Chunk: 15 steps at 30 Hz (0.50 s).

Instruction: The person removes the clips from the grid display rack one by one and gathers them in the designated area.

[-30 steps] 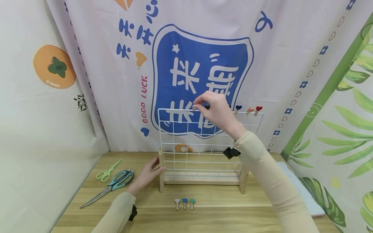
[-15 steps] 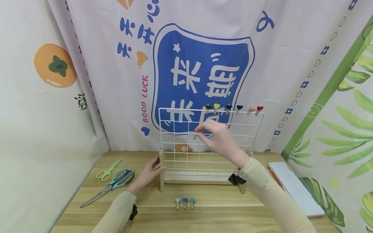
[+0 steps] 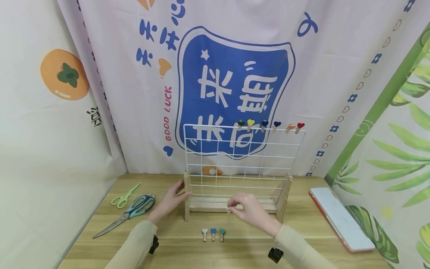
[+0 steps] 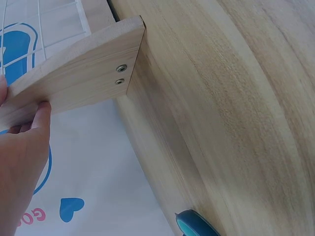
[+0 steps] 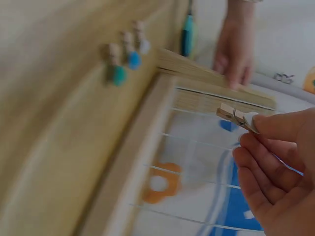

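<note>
My right hand pinches a small wooden clothespin with a white heart between thumb and fingertips, low before the rack's wooden base. My left hand holds the left wooden side post of the white wire grid rack, fingers and thumb on either side of it. Along the right part of the grid's top wire sit several heart clothespins, among them a yellow one and a red one. On the table before the rack lie a white-heart clothespin, a blue one and a green one in a row.
Large scissors with teal handles and small light green scissors lie on the table at the left. A flat white and red case lies at the right. A printed curtain hangs behind the rack.
My right hand has come down from the rack's top wire to in front of its base, with the clothespin in its fingers. The left hand stays on the post.
</note>
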Each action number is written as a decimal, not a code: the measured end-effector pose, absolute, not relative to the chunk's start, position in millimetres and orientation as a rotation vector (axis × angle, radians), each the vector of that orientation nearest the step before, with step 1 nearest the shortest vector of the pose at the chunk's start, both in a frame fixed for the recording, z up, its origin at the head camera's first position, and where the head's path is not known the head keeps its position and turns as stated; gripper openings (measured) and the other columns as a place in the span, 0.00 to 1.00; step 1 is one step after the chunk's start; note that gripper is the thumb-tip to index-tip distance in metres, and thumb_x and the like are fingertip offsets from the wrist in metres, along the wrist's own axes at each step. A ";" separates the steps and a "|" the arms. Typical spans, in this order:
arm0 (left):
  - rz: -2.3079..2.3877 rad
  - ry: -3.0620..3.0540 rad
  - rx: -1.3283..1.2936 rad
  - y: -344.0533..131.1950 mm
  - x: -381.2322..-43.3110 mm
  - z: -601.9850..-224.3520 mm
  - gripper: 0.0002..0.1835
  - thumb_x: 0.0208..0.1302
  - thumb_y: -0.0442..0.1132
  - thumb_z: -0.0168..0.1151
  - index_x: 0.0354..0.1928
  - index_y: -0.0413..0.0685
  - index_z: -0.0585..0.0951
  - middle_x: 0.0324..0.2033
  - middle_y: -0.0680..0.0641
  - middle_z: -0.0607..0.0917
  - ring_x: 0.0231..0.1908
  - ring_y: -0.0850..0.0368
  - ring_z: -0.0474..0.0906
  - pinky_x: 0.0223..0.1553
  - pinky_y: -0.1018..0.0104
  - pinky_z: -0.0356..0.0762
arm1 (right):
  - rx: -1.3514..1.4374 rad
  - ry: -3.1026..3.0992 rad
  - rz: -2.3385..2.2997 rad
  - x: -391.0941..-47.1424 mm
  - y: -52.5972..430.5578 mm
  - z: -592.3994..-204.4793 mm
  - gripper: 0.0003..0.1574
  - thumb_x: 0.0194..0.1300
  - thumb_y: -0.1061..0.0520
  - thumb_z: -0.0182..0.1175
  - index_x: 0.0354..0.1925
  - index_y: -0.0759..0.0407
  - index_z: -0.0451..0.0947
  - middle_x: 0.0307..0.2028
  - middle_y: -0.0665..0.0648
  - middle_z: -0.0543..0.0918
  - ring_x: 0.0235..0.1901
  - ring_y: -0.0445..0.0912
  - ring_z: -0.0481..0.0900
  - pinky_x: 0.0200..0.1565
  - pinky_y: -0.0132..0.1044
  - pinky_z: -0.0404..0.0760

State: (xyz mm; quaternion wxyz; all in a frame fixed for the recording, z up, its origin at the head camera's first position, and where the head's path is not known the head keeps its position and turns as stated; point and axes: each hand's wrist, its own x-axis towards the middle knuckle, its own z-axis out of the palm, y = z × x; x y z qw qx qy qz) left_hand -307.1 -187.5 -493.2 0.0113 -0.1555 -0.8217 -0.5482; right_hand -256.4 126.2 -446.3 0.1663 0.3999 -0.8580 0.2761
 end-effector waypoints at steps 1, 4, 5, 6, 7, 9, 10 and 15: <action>-1.705 -2.566 -0.486 -187.5 -307.3 -492.8 0.35 0.70 0.36 0.61 0.73 0.31 0.59 0.71 0.29 0.64 0.73 0.33 0.60 0.73 0.42 0.61 | 1.134 -2.475 0.800 -254.9 127.4 -454.1 0.03 0.59 0.63 0.69 0.33 0.57 0.84 0.31 0.50 0.87 0.32 0.37 0.83 0.38 0.28 0.87; -1.705 -2.573 -0.474 -187.6 -307.6 -491.8 0.36 0.69 0.36 0.61 0.73 0.31 0.58 0.71 0.29 0.64 0.73 0.34 0.59 0.73 0.43 0.61 | 1.118 -2.577 0.852 -251.4 130.4 -475.3 0.03 0.59 0.63 0.69 0.33 0.57 0.84 0.31 0.50 0.87 0.31 0.34 0.81 0.38 0.26 0.86; -1.701 -2.577 -0.473 -187.5 -307.5 -491.5 0.36 0.69 0.36 0.61 0.73 0.31 0.58 0.71 0.29 0.64 0.73 0.33 0.59 0.73 0.44 0.61 | 1.111 -2.609 0.874 -250.8 131.2 -481.5 0.03 0.59 0.63 0.69 0.33 0.57 0.84 0.31 0.50 0.87 0.31 0.33 0.81 0.38 0.26 0.86; -1.703 -2.578 -0.471 -187.5 -307.4 -491.3 0.37 0.69 0.36 0.61 0.73 0.31 0.57 0.71 0.29 0.63 0.73 0.34 0.59 0.73 0.44 0.61 | 1.106 -2.637 0.900 -250.4 132.0 -487.2 0.04 0.58 0.64 0.69 0.34 0.57 0.84 0.30 0.50 0.87 0.31 0.32 0.80 0.38 0.25 0.85; -1.704 -2.576 -0.472 -187.4 -307.3 -491.1 0.36 0.69 0.36 0.61 0.73 0.31 0.57 0.71 0.29 0.63 0.73 0.33 0.59 0.73 0.44 0.61 | 1.105 -2.656 0.922 -250.4 132.6 -492.4 0.04 0.58 0.64 0.69 0.33 0.57 0.84 0.30 0.51 0.87 0.30 0.31 0.80 0.37 0.24 0.85; -1.703 -2.577 -0.474 -187.2 -306.9 -490.7 0.36 0.70 0.35 0.61 0.74 0.31 0.57 0.72 0.29 0.63 0.73 0.33 0.59 0.73 0.43 0.61 | 1.096 -2.698 0.980 -250.8 133.8 -500.8 0.04 0.58 0.65 0.69 0.33 0.56 0.84 0.29 0.51 0.87 0.30 0.30 0.79 0.36 0.23 0.84; -1.699 -2.578 -0.479 -187.2 -306.7 -490.8 0.36 0.70 0.36 0.61 0.74 0.31 0.57 0.72 0.29 0.63 0.73 0.33 0.59 0.73 0.43 0.61 | 1.092 -2.718 1.017 -251.1 134.3 -504.1 0.04 0.59 0.65 0.68 0.32 0.57 0.84 0.29 0.52 0.87 0.29 0.30 0.79 0.35 0.22 0.83; -1.682 -2.588 -0.475 -186.8 -306.1 -490.7 0.36 0.70 0.35 0.60 0.74 0.31 0.56 0.72 0.28 0.62 0.73 0.33 0.59 0.73 0.42 0.60 | 1.059 -2.796 1.134 -253.4 136.6 -515.9 0.05 0.63 0.60 0.67 0.30 0.61 0.85 0.28 0.51 0.88 0.27 0.28 0.77 0.31 0.21 0.81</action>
